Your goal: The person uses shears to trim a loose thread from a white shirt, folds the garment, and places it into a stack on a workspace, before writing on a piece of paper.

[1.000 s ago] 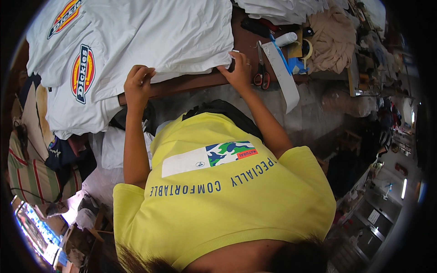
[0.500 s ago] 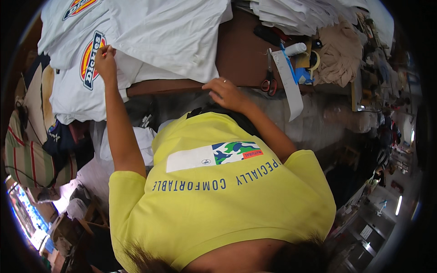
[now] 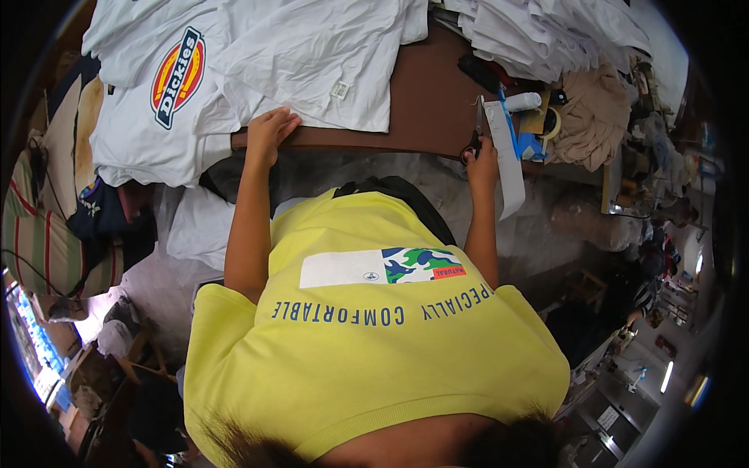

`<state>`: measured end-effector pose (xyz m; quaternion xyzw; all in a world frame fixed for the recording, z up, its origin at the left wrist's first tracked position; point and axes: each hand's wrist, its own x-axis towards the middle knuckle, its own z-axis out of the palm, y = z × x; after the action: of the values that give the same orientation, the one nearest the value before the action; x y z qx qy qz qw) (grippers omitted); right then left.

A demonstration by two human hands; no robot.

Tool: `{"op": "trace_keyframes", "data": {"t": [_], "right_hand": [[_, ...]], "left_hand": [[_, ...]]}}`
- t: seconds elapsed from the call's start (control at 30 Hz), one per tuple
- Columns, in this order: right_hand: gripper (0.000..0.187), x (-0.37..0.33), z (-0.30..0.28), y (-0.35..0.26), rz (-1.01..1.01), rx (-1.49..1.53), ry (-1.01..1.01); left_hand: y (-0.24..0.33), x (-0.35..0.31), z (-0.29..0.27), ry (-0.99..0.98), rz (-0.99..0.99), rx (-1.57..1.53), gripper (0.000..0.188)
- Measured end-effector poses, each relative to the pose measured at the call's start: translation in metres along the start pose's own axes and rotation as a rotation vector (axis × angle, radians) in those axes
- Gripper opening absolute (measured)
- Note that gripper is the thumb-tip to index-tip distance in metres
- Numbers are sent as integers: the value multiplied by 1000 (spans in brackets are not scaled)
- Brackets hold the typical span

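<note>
A white T-shirt [image 3: 335, 47] lies spread over the brown tabletop, with a small pale label [image 3: 339, 90] near its lower part. My left hand [image 3: 271, 134] rests at its near edge, fingers stretched to the right over the cloth. Left of that hand lies another white T-shirt [image 3: 125, 117] with a red, yellow and dark blue printed emblem [image 3: 178, 78], hanging over the table's edge. At the table's near edge on the right, my right hand [image 3: 484, 160] is closed around the dark handles of a pair of scissors [image 3: 479, 121], whose blades point away from me.
Right of the scissors lie a long white strip [image 3: 505, 168], a white roll [image 3: 523, 101], a tape roll [image 3: 551, 123] and a dark tool [image 3: 477, 72]. Piled white cloth [image 3: 538, 39] and beige cloth [image 3: 597, 117] stand behind. A striped cushion [image 3: 47, 242] is at the left.
My left hand has left the emblem area and moved right to the T-shirt's near edge. My right hand has moved right from the T-shirt's corner and taken hold of the scissors.
</note>
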<state>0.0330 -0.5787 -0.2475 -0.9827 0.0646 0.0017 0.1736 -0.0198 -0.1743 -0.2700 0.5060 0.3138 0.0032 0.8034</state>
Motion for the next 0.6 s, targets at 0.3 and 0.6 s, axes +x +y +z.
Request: {"op": "trace_keyframes", "data": {"t": [0.3, 0.6], "right_hand": [[55, 28, -7, 10, 133, 158, -197], [53, -6, 10, -54, 67, 865, -493]], "left_hand": [[8, 18, 14, 358, 280, 508, 32], [16, 45, -5, 209, 227, 920, 37]]}}
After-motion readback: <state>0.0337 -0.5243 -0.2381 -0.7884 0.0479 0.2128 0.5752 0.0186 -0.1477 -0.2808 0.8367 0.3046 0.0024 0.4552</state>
